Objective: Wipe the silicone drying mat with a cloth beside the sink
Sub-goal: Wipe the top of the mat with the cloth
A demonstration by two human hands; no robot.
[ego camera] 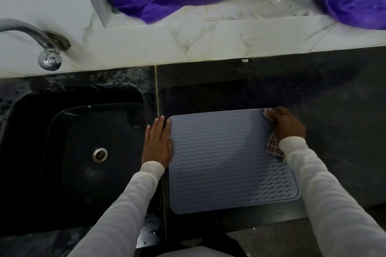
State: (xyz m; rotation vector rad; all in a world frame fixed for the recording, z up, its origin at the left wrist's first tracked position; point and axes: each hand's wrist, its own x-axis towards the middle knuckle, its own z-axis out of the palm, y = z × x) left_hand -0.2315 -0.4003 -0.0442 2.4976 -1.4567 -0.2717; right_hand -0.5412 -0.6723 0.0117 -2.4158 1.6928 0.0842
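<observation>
1. Silicone drying mat (pixel 225 160) is laid flat on the dark desk (pixel 334 110), at 3 o'clock from the black sink (pixel 87 152).
2. Its 9 o'clock edge is pinned by the flat, open left hand (pixel 157 144).
3. A checked cloth (pixel 273 146) is gripped by the right hand (pixel 287 126) at the mat's 1 o'clock corner.
4. The mat is judged light, floppy and grippy; it is best steadied at an edge.
</observation>
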